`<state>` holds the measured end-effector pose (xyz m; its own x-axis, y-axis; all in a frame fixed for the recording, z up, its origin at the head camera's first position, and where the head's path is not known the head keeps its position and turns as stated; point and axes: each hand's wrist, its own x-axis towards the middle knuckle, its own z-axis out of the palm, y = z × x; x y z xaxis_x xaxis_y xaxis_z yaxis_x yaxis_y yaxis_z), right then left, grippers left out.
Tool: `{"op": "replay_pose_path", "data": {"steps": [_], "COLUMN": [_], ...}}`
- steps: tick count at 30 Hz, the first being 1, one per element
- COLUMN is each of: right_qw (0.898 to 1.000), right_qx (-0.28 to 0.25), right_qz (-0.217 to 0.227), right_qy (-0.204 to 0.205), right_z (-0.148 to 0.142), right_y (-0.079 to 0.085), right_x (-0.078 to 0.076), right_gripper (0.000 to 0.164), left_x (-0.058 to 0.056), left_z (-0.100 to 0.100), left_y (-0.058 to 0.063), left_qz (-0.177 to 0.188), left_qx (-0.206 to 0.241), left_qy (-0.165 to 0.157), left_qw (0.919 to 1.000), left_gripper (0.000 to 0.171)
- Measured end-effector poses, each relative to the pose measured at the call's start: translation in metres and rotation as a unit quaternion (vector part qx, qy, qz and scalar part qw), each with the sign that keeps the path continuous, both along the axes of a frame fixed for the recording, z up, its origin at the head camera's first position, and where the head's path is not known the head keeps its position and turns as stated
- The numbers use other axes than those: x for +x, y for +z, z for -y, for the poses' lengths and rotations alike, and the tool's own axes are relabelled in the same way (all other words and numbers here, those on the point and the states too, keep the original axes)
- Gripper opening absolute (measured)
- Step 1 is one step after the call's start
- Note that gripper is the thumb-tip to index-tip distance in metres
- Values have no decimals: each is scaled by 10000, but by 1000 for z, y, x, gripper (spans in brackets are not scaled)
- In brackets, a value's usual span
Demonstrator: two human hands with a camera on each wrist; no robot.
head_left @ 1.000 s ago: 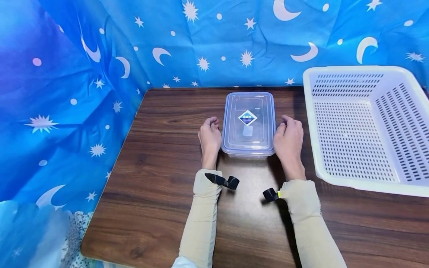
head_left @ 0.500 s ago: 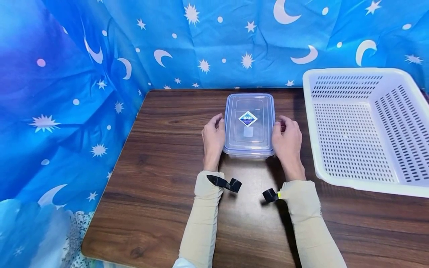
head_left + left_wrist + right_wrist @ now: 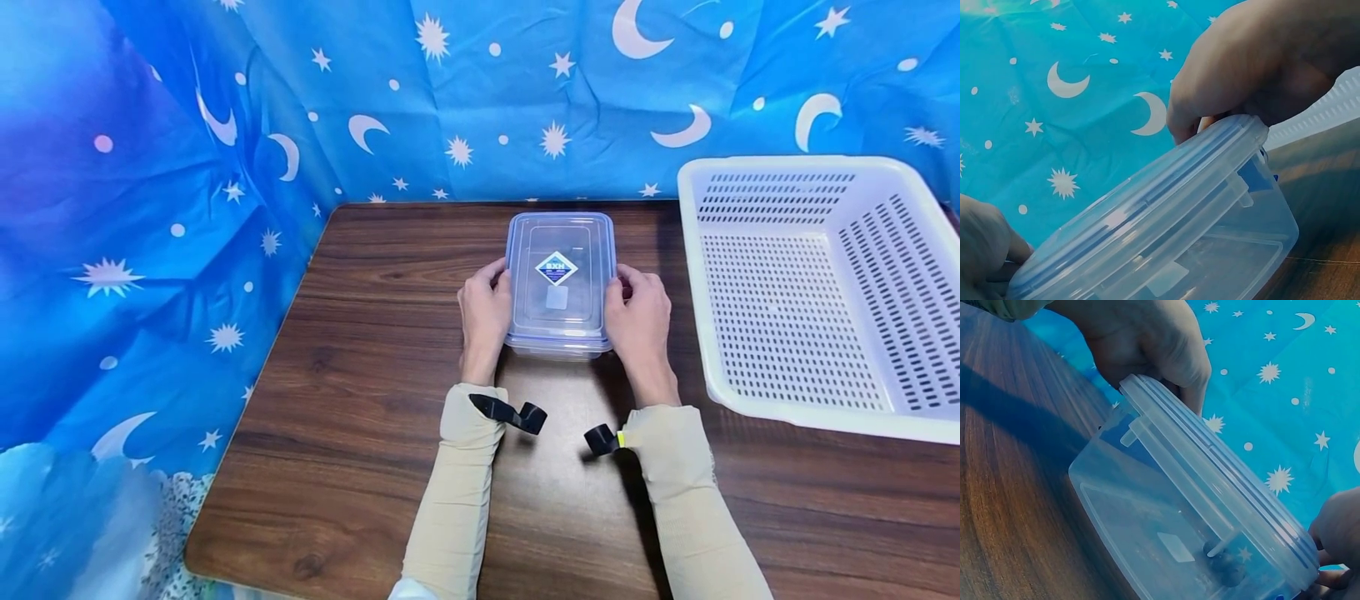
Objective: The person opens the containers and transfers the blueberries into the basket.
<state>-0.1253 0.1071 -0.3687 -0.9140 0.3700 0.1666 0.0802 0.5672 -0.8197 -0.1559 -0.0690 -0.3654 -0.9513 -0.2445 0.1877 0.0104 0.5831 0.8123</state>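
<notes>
A clear plastic food container with a blue-rimmed lid and a diamond sticker sits on the brown table between both hands. My left hand grips the lid's left edge, its fingers bent round the rim. On the opposite side my right hand holds the right edge, thumb and fingers curled at the lid. In the left wrist view the container looks closed, with its lid on top. Through its wall in the right wrist view a dark, blurred round shape shows; I cannot tell what it is. Some fingertips are hidden.
A white perforated plastic basket stands to the right of the container. Behind the wood-grain table hangs a blue cloth with moons and stars. Black wrist cameras stick out over the table from the sleeves.
My left hand has moved right onto the lid's edge, and my right hand has come slightly inward. Fingers on both sides have closed in on the rim. The container has hardly shifted.
</notes>
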Motion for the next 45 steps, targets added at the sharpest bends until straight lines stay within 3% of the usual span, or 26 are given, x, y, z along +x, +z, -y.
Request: {"op": "replay_pose_path", "data": {"steps": [23, 38, 45], "right_qw": [9997, 9998, 9998], "right_qx": [22, 47, 5], "right_qz": [-229, -182, 85], "right_qy": [-11, 39, 151], "right_z": [1, 5, 10], "right_y": [10, 18, 23], "right_x": [-1, -3, -3], "right_gripper": [36, 36, 40], "left_x": [-1, -2, -1], "left_z": [-2, -1, 3], "left_y": [12, 26, 29], "left_qz": [298, 270, 308], "left_qx": [-296, -275, -231], "left_qy": [28, 68, 146], "left_qw": [9991, 9992, 9992], "left_gripper": [27, 27, 28]}}
